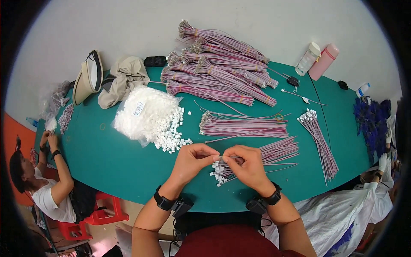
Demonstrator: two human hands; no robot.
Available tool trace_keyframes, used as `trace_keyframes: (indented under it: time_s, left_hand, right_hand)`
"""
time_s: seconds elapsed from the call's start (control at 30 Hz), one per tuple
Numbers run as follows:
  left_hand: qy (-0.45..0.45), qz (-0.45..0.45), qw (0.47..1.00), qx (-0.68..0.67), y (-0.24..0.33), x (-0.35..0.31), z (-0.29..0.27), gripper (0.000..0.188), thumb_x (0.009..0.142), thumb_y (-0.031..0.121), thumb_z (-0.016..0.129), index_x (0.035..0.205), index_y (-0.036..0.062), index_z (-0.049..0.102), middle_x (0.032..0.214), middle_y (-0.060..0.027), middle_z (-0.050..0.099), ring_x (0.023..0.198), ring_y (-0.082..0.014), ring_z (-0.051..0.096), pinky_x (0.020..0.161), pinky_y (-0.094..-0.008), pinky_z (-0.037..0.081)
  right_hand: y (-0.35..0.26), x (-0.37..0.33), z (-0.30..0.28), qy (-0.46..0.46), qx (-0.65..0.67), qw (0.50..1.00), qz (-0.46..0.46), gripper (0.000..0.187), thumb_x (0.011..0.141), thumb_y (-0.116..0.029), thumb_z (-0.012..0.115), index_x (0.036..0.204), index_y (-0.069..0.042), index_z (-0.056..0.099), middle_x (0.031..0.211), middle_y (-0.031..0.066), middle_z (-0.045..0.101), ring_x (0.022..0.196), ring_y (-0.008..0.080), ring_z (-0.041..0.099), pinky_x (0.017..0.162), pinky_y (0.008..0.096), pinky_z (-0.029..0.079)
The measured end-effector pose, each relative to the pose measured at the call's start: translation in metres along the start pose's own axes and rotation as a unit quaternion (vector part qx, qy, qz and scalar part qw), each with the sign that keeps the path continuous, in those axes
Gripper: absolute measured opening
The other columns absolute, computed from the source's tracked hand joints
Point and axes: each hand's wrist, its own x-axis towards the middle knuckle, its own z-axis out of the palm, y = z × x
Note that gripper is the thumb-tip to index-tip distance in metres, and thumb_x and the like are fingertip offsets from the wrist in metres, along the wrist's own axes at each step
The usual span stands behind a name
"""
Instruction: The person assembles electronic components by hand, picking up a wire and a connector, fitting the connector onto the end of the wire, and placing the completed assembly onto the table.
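My left hand (191, 162) and my right hand (249, 167) meet fingertip to fingertip over the near part of the table. The left thumb and forefinger pinch a small white connector, mostly hidden by the fingertips. A thin grey-pink cable is gripped in my right hand, its end at the connector. Just below lie cables with white connectors (219, 173) on their ends, partly under the right hand. Beyond the hands rests a row of cables (244, 127) with bare-looking ends at its left. Loose white connectors (169, 135) spill from a clear plastic bag (143, 112) to the left.
Several bundled cables (222, 64) are piled at the back. Another bundle (319, 145) lies right. A clear bottle (307, 59), pink flask (324, 62), visor hat (88, 78) and beige cloth (124, 79) stand around the green table (141, 171). Another person (51, 184) works at far left.
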Motion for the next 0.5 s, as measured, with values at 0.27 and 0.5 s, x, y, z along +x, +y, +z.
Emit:
trace_keyframes:
  time_s: [0.27, 0.5]
  left_hand:
    - [0.000, 0.012, 0.999, 0.047, 0.0012, -0.0013, -0.0006, 0.012, 0.082, 0.001, 0.075, 0.093, -0.0009, 0.072, 0.089, -0.0072, 0.072, 0.083, -0.0116, 0.068, 0.078, -0.0239, 0.054]
    - [-0.006, 0.005, 0.999, 0.042, 0.0014, 0.0000, 0.0006, 0.012, 0.082, 0.001, 0.075, 0.093, -0.0012, 0.072, 0.089, -0.0074, 0.072, 0.082, -0.0118, 0.068, 0.076, -0.0234, 0.054]
  right_hand:
    - [0.0020, 0.0013, -0.0005, -0.006, -0.018, 1.000, -0.021, 0.005, 0.082, 0.001, 0.069, 0.086, 0.000, 0.066, 0.069, 0.0033, 0.058, 0.053, 0.0082, 0.043, 0.047, 0.0250, 0.031]
    - [-0.0017, 0.0007, 0.0015, -0.010, -0.011, 1.000, -0.013, 0.004, 0.083, 0.001, 0.068, 0.086, 0.000, 0.066, 0.069, 0.0036, 0.058, 0.053, 0.0084, 0.044, 0.047, 0.0251, 0.031]
